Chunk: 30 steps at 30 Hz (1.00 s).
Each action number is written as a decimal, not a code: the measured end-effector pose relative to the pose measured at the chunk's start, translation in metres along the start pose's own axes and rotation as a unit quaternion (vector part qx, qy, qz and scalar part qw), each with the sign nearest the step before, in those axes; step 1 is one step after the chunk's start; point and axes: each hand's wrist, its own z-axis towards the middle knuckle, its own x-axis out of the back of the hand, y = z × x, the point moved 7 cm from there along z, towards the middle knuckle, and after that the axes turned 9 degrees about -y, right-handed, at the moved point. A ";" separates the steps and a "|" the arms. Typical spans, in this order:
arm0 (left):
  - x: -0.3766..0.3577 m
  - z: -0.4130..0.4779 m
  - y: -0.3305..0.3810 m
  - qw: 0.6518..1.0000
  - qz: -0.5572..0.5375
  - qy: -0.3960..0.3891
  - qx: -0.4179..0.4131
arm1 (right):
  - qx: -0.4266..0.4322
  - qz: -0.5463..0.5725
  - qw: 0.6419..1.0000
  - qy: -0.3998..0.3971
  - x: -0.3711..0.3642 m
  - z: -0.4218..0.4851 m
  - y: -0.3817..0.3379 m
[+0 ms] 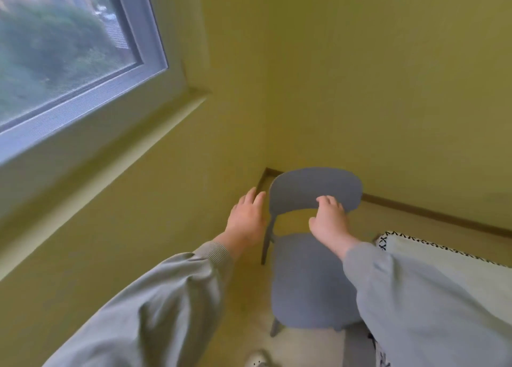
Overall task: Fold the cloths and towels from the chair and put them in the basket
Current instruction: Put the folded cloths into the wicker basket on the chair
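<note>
Cloths and towels, soft, limp things I would pinch by two corners, are nowhere I can see on the chair [310,278] below my wrists. A cream fabric [432,255] with a black stitched edge lies right of my right hand, and I cannot tell whether it is one of them. My left hand [246,219] hovers flat and open just left of the backrest [304,189], while my right hand [329,222] curls its fingers onto the backrest's lower edge, thumb beneath.

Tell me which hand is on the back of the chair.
The right hand: its fingers curl over the chair back; the left hand hovers open beside it.
</note>
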 end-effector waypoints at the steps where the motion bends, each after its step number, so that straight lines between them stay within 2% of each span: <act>1: 0.001 0.024 0.007 1.000 -0.006 -0.005 -0.001 | -0.006 0.000 1.000 0.004 0.008 0.018 0.008; 7: -0.019 0.167 0.035 0.996 -0.063 -0.066 0.016 | -0.062 0.011 0.998 -0.021 0.033 0.124 0.084; 9: -0.033 0.206 0.025 0.987 -0.118 -0.083 0.074 | -0.064 0.003 0.997 -0.033 0.037 0.162 0.100; 12: -0.070 0.264 0.002 0.950 -0.208 -0.118 0.200 | -0.079 -0.002 0.996 -0.045 0.042 0.232 0.131; 14: -0.089 0.283 -0.010 0.935 -0.220 -0.139 0.241 | -0.083 -0.027 0.993 -0.080 0.036 0.270 0.146; 19: -0.094 0.325 -0.020 0.950 -0.098 -0.161 0.250 | -0.110 -0.052 0.962 -0.244 0.001 0.329 0.186; 23: -0.082 0.351 -0.025 0.948 -0.079 -0.161 0.263 | -0.087 -0.074 0.962 -0.246 -0.006 0.353 0.189; 30: -0.040 0.445 -0.010 0.962 -0.109 -0.144 0.205 | -0.098 -0.071 0.974 -0.192 0.024 0.416 0.194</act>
